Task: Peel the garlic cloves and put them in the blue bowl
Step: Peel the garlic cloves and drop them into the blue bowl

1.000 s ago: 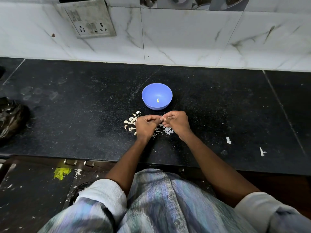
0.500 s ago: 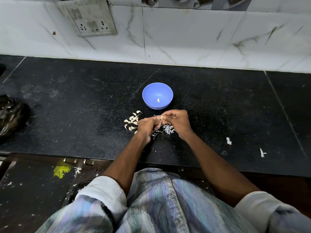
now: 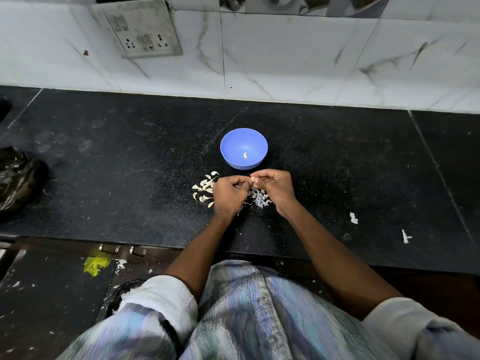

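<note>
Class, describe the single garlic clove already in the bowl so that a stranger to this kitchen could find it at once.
Start at the black counter below the white tiled wall and find the blue bowl near its middle, just beyond the person's hands. On its floor lies one small pale peeled clove. Unlike the loose cloves heaped on the counter by the left hand, it lies alone inside the bowl.

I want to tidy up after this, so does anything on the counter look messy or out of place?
Yes. Papery garlic peel litters the black counter under the hands, and two white scraps lie apart to the right. The blue bowl stands upright, unspilled.
</note>
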The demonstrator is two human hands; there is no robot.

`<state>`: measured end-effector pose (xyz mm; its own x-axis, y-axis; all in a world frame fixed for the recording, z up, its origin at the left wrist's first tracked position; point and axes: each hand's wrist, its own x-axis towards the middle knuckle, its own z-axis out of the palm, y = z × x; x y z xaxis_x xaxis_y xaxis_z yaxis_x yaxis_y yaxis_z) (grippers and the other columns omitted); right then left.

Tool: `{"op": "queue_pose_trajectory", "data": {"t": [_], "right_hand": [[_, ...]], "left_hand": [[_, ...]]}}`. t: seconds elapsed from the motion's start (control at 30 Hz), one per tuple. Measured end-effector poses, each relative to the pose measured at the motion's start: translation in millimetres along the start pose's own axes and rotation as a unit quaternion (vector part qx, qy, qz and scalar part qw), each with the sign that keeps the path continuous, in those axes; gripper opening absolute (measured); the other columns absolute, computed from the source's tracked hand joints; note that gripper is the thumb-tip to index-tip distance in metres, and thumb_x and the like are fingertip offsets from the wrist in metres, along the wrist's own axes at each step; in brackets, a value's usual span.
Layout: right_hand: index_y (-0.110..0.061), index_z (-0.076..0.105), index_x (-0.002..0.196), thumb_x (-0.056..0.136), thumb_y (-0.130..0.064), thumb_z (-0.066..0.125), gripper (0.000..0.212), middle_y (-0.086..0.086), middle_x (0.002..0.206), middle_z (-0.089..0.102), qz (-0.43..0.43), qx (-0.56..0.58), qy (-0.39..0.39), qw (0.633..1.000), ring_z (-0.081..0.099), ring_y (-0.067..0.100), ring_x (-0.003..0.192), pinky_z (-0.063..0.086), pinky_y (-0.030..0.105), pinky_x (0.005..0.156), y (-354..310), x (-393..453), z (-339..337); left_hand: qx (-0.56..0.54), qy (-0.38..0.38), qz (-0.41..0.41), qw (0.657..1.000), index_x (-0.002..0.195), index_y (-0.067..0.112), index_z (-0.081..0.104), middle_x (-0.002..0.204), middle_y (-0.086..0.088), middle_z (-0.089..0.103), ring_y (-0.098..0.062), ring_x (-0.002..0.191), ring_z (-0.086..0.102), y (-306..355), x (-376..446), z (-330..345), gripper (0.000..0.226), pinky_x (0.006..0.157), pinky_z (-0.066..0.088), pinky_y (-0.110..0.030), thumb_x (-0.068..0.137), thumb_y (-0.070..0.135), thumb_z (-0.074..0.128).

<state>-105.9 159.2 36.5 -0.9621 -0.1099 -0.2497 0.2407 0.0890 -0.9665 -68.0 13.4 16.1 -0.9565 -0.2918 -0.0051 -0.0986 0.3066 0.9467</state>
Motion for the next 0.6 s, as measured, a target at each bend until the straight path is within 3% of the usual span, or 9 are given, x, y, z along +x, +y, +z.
{"op": "queue_pose_trajectory", "data": {"t": [0.13,0.27,0.43,0.6], "right_hand": [[-0.008,0.079,0.095,0.088,0.006,0.074,0.017,0.007,0.084,0.079,-0.025,-0.048,-0.001,0.999,0.074,0.013,0.075,0.062,0.029,0.078,-2.8,-1.1,0.4],[-0.007,0.08,0.095,0.088,0.005,0.074,0.015,0.005,0.083,0.079,-0.032,-0.056,-0.004,0.998,0.075,0.014,0.077,0.062,0.029,0.079,-2.1,-1.4,-0.7],[-0.007,0.079,0.095,0.088,0.006,0.073,0.016,0.011,0.087,0.079,-0.015,-0.04,-0.011,0.999,0.074,0.02,0.081,0.063,0.035,0.086,2.8,0.0,-0.3],[-0.001,0.078,0.101,0.088,0.006,0.073,0.015,0.015,0.094,0.079,0.018,0.007,-0.024,1.0,0.075,0.02,0.088,0.061,0.03,0.088,2.3,-1.9,0.8]], "left_hand": [[0.044,0.01,0.016,0.999,0.091,0.02,0.086,0.067,0.014,0.074,0.008,0.054,0.059,-0.4,-1.0,0.1,0.009,0.061,0.048,-0.019,0.092,0.02,0.078],[0.062,0.013,0.035,0.997,0.094,0.018,0.086,0.077,0.009,0.08,0.001,0.064,0.07,3.2,-2.6,-3.0,0.012,0.065,0.058,-0.026,0.09,0.022,0.076],[0.071,0.012,0.036,0.997,0.093,0.019,0.087,0.076,0.009,0.079,-0.003,0.065,0.072,2.6,-3.3,-4.2,0.017,0.065,0.061,-0.032,0.087,0.03,0.075],[0.066,0.02,0.036,0.997,0.088,0.017,0.086,0.074,0.01,0.078,-0.002,0.065,0.073,6.5,-5.2,-5.4,0.007,0.066,0.063,-0.032,0.087,0.022,0.082]]}}
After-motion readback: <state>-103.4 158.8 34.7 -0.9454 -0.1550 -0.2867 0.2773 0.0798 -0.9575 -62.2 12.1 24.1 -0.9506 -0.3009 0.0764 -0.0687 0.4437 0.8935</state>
